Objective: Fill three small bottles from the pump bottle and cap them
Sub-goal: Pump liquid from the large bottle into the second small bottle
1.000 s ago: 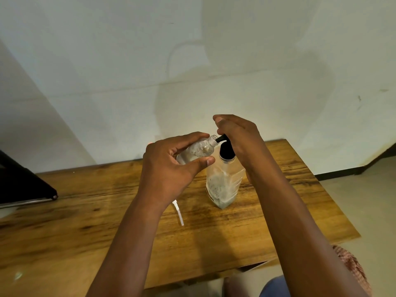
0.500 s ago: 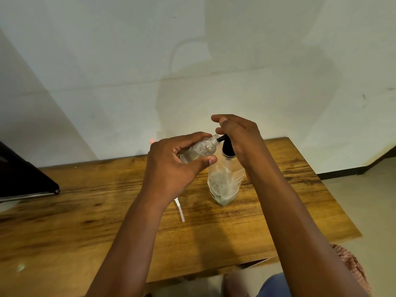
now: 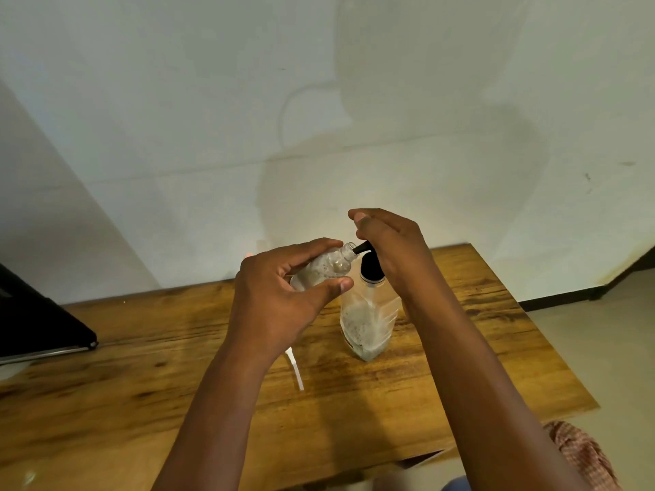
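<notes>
A clear pump bottle (image 3: 368,324) with a black pump head stands on the wooden table (image 3: 460,366), holding a little pale liquid. My right hand (image 3: 390,246) rests on top of the pump head, fingers curled over it. My left hand (image 3: 280,295) grips a small clear bottle (image 3: 328,265), tilted with its open neck at the black spout. A thin white tube (image 3: 295,370) lies on the table under my left wrist. Other small bottles and caps are hidden or out of view.
A dark flat object (image 3: 39,324) lies at the table's left edge. A white wall stands right behind the table. Floor and a dark skirting show to the right; checked cloth (image 3: 581,455) is at the lower right.
The view has shifted slightly. Both hands stay in place at the pump bottle, the small bottle still held at the spout.
</notes>
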